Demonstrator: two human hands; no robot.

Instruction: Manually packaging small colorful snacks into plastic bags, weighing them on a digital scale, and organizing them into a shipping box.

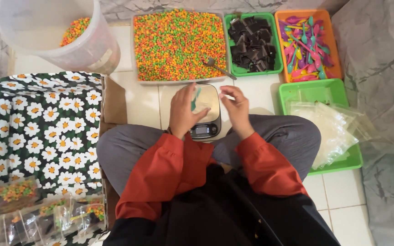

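My left hand (182, 111) and my right hand (236, 108) hold a small clear plastic bag (204, 99) open between them, just above a small digital kitchen scale (204, 129) on the tiled floor. A teal plastic spoon (195, 99) shows inside the bag, by my left fingers. Beyond the scale lies a clear tray of orange, green and yellow puffed bits (174, 41) with a metal spoon (217, 66) resting in it.
A green tray of dark squares (252, 43) and an orange tray of coloured plastic spoons (306, 45) lie at the back right. A green tray of empty clear bags (327, 123) is at my right. A clear bucket (55, 32) stands back left. Filled bags (42, 212) rest on a flowered box.
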